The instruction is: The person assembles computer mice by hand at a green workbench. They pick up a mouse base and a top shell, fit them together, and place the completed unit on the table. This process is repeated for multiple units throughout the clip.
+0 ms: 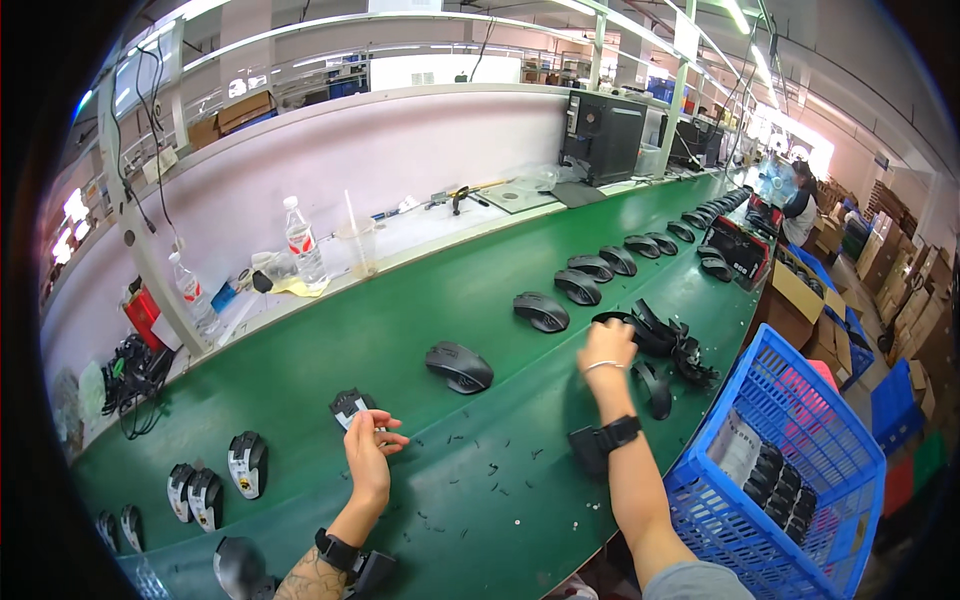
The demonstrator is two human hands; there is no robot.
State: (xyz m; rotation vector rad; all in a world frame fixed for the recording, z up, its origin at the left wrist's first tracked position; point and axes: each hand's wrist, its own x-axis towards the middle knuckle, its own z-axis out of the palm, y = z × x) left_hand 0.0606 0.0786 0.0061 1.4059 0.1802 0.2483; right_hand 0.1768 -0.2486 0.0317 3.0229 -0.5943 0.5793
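Note:
My left hand [370, 462], thumb and fingers drawn together, holds a coverless computer mouse [350, 404] with a pale inside, at the middle left of the green belt [560, 420]. Farther right, my right hand [607, 350] is closed on a curved black mouse cover [612, 318], partly hidden by the fingers. Beside it lies a heap of black plastic covers [660, 335], and one loose cover [652, 390] rests nearer to me. A finished-looking black mouse [459, 367] sits between my hands.
More black mice [541, 312] line up toward the far right. Coverless mice [247, 465] lie at left. Small dark screws [493, 468] are scattered in front. A blue crate [775, 450] stands at right; bottles [304, 243] line the back ledge. A person [800, 205] stands far off.

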